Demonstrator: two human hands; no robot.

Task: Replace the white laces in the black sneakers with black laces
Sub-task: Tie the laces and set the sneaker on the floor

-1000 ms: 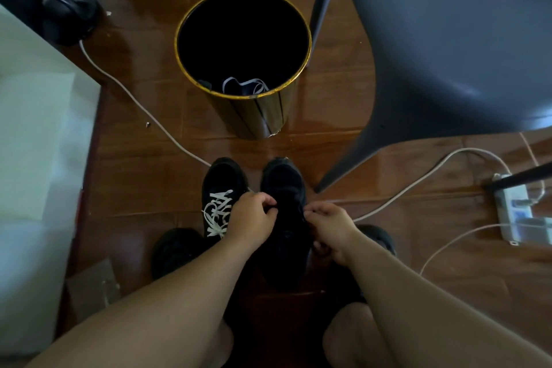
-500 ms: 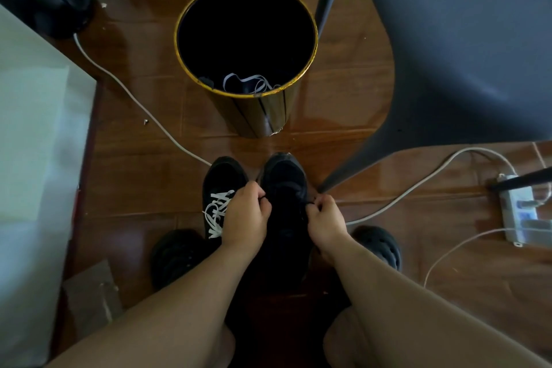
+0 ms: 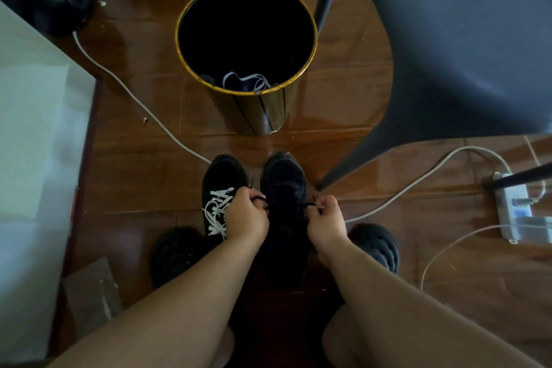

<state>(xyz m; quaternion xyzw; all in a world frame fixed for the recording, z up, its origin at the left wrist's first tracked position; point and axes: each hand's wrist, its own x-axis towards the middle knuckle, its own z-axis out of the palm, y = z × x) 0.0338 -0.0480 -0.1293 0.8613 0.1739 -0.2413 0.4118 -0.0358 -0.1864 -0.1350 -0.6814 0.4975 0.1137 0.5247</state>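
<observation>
I have both hands down over the right-hand sneaker (image 3: 283, 188), which stands on the floor (image 3: 134, 182) pointing away from me, its long axis running near to far. My left hand (image 3: 246, 215) sits on the left flank of that shoe, its grip clamped on one end of the black lace (image 3: 263, 198); my right hand (image 3: 327, 218) sits on the right flank, fingers pinched on the other end (image 3: 309, 205). The two ends run outward from the shoe's midline, left and right, straight across its long axis, so any pull I make goes sideways, away from the eyelet rows between my hands. How far up the rows the lace is threaded I cannot tell; black on black hides it.

The left-hand sneaker (image 3: 222, 176) stands just beside it, parallel, toe also far, with its white lace (image 3: 216, 212) in place. It is touching or almost touching my left hand, so that hand is the nearer one for it. Farther off, a bin (image 3: 246, 92) holds what I judge to be a discarded white lace (image 3: 248, 81).
</observation>
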